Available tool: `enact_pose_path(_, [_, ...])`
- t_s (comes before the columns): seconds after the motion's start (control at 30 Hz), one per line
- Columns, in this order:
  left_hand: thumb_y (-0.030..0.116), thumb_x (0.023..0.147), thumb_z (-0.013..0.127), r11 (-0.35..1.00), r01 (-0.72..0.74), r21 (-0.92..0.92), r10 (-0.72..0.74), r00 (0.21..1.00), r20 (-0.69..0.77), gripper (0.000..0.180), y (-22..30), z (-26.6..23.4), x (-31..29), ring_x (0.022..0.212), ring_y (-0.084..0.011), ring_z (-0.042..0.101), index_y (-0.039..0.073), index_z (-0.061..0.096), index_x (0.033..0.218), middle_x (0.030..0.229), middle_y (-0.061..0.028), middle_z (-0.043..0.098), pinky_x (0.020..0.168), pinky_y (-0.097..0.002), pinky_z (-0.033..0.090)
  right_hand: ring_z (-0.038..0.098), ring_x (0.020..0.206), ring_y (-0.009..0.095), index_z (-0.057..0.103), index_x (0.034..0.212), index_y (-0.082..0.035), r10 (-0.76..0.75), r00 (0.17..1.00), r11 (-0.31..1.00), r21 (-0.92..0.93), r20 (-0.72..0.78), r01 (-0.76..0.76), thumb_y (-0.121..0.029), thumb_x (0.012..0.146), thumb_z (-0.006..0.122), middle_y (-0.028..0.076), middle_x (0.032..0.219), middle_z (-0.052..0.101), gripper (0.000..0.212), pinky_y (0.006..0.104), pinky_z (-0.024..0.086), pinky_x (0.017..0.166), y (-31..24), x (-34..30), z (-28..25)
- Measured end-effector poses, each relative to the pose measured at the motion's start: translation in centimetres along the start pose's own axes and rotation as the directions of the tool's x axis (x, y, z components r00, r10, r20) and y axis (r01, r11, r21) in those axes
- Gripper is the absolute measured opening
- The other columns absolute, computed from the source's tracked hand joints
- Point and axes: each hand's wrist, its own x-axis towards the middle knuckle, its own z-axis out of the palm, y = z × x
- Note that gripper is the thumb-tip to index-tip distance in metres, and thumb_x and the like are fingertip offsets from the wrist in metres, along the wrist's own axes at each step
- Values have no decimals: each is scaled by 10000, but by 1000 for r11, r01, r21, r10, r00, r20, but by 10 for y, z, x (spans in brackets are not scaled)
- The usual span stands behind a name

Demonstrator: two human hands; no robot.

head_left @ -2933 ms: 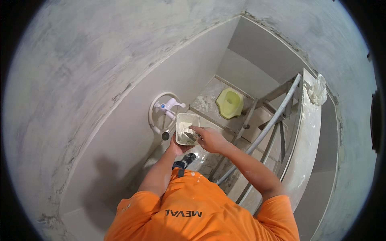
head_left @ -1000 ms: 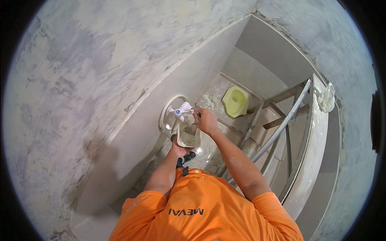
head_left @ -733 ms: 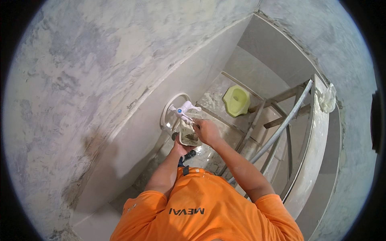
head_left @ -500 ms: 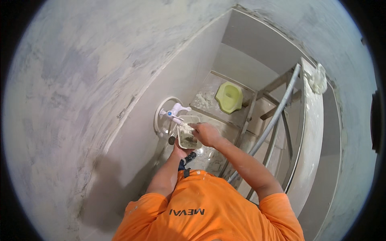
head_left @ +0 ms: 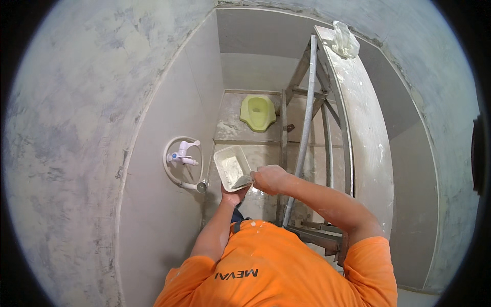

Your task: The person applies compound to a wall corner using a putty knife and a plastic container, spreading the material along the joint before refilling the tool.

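My left hand (head_left: 233, 196) is closed under the near end of a white plastic tub (head_left: 219, 162), holding it up tilted. Whitish paste (head_left: 230, 167) coats the tub's inside and bottom. At the tub's near right corner, my right hand (head_left: 269, 179) is wrapped round what looks like a putty knife (head_left: 243, 181). Its grey blade dips into the tub, while the fingers hide its handle. To the left of the tub, a white and pale purple tap (head_left: 183, 154) sticks out of the wall, apart from both hands.
A white hose (head_left: 165, 162) loops around the tap and ends in a round head (head_left: 201, 187). Ahead, a yellow-green squat toilet (head_left: 258, 113) sits in a raised floor. To the right stand a metal-framed trestle (head_left: 306, 123) and a long board (head_left: 364, 117) bearing a crumpled plastic bag (head_left: 344, 40).
The tub was close beside the tap's spout and is now apart from it. My right hand went from fingers over the paste to the near right corner with the putty knife. The view has turned.
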Motion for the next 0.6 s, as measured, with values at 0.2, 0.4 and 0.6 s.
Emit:
enact_pose_path(0.2, [596, 1000, 421, 936, 50, 348, -53, 999, 0, 587, -28, 50, 4, 1222, -313, 590, 173, 574, 1378, 1364, -93, 610, 1050, -504, 474, 686, 978, 392, 670, 1110, -55, 56, 998, 997, -61, -30, -57, -336, 896, 671, 197, 987, 720, 354, 492, 548, 856, 37, -45, -26])
enact_pose_path(0.4, [612, 996, 447, 935, -84, 345, 43, 992, 122, 649, -21, 134, 20, 1242, -320, 587, 144, 519, 1440, 1399, -89, 592, 1058, -543, 470, 689, 945, 385, 711, 1118, -101, 32, 935, 994, 113, -353, 8, -304, 892, 669, 186, 983, 721, 306, 494, 548, 830, 88, -67, -49])
enact_pose_path(0.6, [444, 1050, 400, 961, -125, 246, 41, 947, 318, 486, -18, 182, 59, 1225, -339, 598, 151, 521, 1419, 1345, -101, 612, 1058, -545, 484, 665, 880, 425, 647, 1152, -58, 200, 630, 925, 357, -751, 132, -275, 921, 639, 213, 917, 702, 317, 521, 519, 771, 82, -65, -69])
